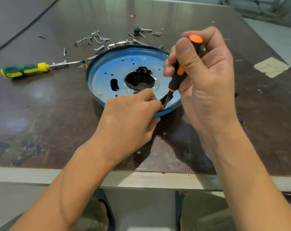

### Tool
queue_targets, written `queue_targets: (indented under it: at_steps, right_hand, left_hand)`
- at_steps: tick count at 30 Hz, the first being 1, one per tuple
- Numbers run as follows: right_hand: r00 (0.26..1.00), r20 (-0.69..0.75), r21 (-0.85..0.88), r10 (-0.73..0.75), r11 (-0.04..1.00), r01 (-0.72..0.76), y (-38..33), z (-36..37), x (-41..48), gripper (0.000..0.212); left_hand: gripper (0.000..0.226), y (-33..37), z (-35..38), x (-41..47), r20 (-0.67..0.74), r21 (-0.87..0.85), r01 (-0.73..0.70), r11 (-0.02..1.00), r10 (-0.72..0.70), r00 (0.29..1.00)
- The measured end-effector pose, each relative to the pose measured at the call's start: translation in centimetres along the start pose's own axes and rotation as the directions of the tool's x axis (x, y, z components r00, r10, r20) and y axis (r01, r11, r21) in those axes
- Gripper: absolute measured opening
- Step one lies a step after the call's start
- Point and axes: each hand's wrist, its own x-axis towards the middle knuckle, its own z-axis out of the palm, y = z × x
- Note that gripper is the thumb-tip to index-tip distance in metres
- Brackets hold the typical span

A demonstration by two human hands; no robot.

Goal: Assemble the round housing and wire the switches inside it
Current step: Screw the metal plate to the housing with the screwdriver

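Right hand (206, 84) gripping upright orange-and-black screwdriver (179, 70), left hand (129, 117) pinching near rim of round blue metal housing (108, 70), green-and-yellow screwdriver (24, 70) far left of it

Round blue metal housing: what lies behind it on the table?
Loose silver screws, bolts and wire clips, plus a small black part. The blue housing's raised rim covers whatever lies closest behind it.

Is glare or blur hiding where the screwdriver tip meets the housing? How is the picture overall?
Head view: no glare at the tip, but the left hand gripping the round housing at its rim partly covers it; head view: the right hand on the orange-black screwdriver looks slightly motion-blurred; head view: sheen washes out the far table, and the wide lens bows its edges.
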Motion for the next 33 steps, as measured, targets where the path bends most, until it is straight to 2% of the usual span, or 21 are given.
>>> queue_targets:
  at_steps: [4,8,12,16,19,21,23,25,26,28,30,31,33]
  right_hand:
    - [1.0,-0.023,0.019,0.007,1.0,-0.007,0.0,0.4,-0.1,0.011]
    - [0.99,-0.138,0.026,0.022,0.999,-0.019,-0.1,0.1,0.0,0.008]
    - [0.958,-0.275,0.26,0.086,0.966,-0.013,-1.6,-2.5,0.9,0.009]
    - [0.918,-0.369,0.345,0.145,0.938,-0.009,-3.4,-6.0,2.0,0.011]
    - [0.916,-0.277,0.57,0.29,0.817,-0.087,-3.7,-8.4,1.9,0.018]
    - [0.892,-0.231,0.604,0.388,0.777,-0.181,-3.4,-9.1,1.9,0.018]
    - [0.864,-0.26,0.443,0.432,0.848,-0.291,-2.8,-9.3,2.0,0.014]
    - [0.858,-0.296,0.202,0.418,0.906,-0.372,-1.9,-9.2,2.0,0.005]
    - [0.864,-0.314,0.077,0.393,0.918,-0.389,-1.4,-9.0,2.0,0.007]
    - [0.872,-0.336,-0.118,0.355,0.903,-0.414,-0.2,-8.5,1.7,0.016]
    - [0.876,-0.321,-0.245,0.358,0.863,-0.443,1.0,-7.8,1.4,0.027]
    - [0.878,-0.306,-0.305,0.369,0.835,-0.457,1.7,-7.4,1.2,0.036]
    - [0.88,-0.281,-0.458,0.383,0.752,-0.474,2.8,-6.7,1.0,0.052]
  left_hand:
    - [0.029,-0.1,0.0,0.1,0.016,-0.004,0.008,1.0,-0.007,1.0]
    - [0.027,-0.2,0.0,0.0,0.012,-0.019,-0.008,1.0,0.008,1.0]
    - [0.03,-0.3,-0.1,-0.1,0.012,-0.042,-0.036,0.998,0.036,0.999]
    - [0.028,-0.9,-0.8,-0.1,0.047,-0.098,-0.088,0.991,0.093,0.995]
    - [0.028,-2.8,-1.8,-0.5,0.135,-0.198,-0.138,0.97,0.166,0.977]
    - [0.035,-4.5,-2.8,-0.9,0.189,-0.266,-0.104,0.958,0.158,0.969]
    - [0.045,-6.3,-3.6,-1.1,0.246,-0.272,-0.064,0.96,0.133,0.96]
    - [0.061,-7.8,-4.4,-1.4,0.309,-0.294,0.031,0.955,0.064,0.949]
    - [0.069,-8.1,-4.9,-1.4,0.313,-0.334,0.076,0.94,0.035,0.949]
    - [0.071,-7.8,-5.5,-1.4,0.237,-0.435,0.095,0.895,0.011,0.972]
    - [0.048,-6.1,-5.5,-1.3,0.188,-0.473,0.07,0.878,0.023,0.982]
    - [0.038,-5.0,-5.0,-1.1,0.179,-0.455,0.048,0.889,0.038,0.983]
    - [0.05,-2.8,-4.0,-0.5,0.213,-0.346,0.033,0.938,0.045,0.976]
